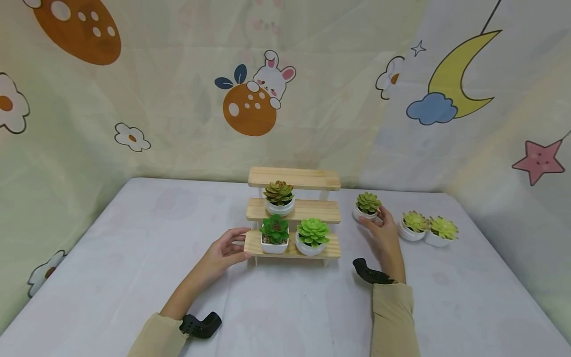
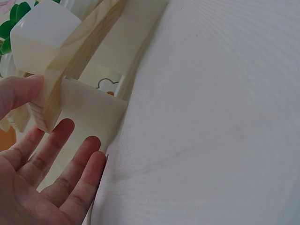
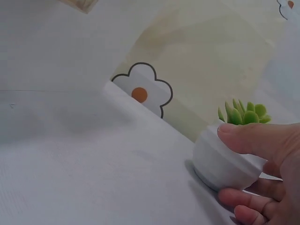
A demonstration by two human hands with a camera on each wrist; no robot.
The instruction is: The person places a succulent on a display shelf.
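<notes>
At the lowest step's left end, my left hand [image 1: 225, 250] grips a three-step wooden plant stand [image 1: 294, 210]. The left wrist view shows the thumb [image 2: 23, 91] against one side of the board and the fingertips at its other side. A dark green succulent in a square white pot [image 1: 274, 235] and a bright green potted succulent [image 1: 311, 237] stand on the bottom step. On the middle step sits a reddish-green potted succulent [image 1: 279, 197]. My right hand [image 1: 383, 230] holds a potted succulent [image 1: 368, 206] by its round white pot, right of the stand, at or near the tabletop.
Two more succulents in white pots, a nearer-left one [image 1: 414, 225] and one beside it [image 1: 441, 231], stand close together right of my right hand. The white-covered table [image 1: 134, 238] meets a printed cloth backdrop [image 1: 187, 99] behind and at the sides.
</notes>
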